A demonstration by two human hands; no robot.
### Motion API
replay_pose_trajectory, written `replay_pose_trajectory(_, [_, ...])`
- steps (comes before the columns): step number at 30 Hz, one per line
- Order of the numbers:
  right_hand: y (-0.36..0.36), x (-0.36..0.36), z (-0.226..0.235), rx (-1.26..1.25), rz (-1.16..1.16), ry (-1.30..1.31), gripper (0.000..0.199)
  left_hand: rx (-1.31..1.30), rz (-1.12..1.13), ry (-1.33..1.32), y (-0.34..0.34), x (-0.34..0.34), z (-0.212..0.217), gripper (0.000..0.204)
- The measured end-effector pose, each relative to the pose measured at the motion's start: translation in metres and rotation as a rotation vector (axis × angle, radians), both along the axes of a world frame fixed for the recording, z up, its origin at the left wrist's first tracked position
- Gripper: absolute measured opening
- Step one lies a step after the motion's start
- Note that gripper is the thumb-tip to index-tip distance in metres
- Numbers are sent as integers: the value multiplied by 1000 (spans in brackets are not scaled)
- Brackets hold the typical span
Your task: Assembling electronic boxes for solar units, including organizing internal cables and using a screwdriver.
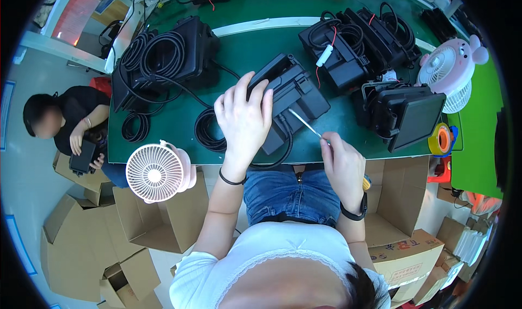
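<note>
On a smooth green table [348, 125], an angular black plastic box [307, 100] lies near the front edge, its ribbed cable [289, 142] seemingly already fitted; work looks midway, the remainder unclear

Left hand [243, 110] spreads over the box, any grip hidden; right hand [345, 165] grasps a slim metal screwdriver [305, 123], tip at the box.

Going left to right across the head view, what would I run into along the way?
Co-worker in black, pale round fan, left hand, thin metal tool shaft, right hand, yellow tape roll.
</note>
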State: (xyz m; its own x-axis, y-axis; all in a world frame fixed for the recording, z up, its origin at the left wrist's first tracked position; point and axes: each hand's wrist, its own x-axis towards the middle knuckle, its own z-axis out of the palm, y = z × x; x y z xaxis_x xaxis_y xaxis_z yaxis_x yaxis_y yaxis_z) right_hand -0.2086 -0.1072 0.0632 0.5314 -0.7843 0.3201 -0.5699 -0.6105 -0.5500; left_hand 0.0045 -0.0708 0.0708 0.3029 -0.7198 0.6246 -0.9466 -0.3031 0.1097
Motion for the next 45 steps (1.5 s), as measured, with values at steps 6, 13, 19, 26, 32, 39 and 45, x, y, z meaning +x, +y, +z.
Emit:
replay_pose_trajectory(6, [3, 6, -8, -60, 39, 21, 7, -40, -8, 35, -4, 3, -5, 19])
replay_pose_trajectory(13, [7, 10, -16, -64, 19, 2, 8, -40, -6, 77, -5, 6, -9, 21])
replay_pose_trajectory(19, [10, 13, -15, -56, 11, 12, 9, -73, -27, 108, -5, 9, -14, 19])
replay_pose_trajectory(26, [-2, 10, -25, 228, 117, -127, 13, -136, -63, 103, -1, 4, -14, 14])
replay_pose_trajectory(32, [6, 6, -8, 21, 47, -11, 14, -145, 13, 123, -4, 2, -17, 13])
replay_pose_trajectory(39, [22, 12, 5, -73, 60, 137, 11, -140, 32, 114, -2, 0, -16, 15])
replay_pose_trajectory(45, [30, 18, 12, -129, 31, 213, 10, -144, 45, 142, -2, -1, -16, 16])
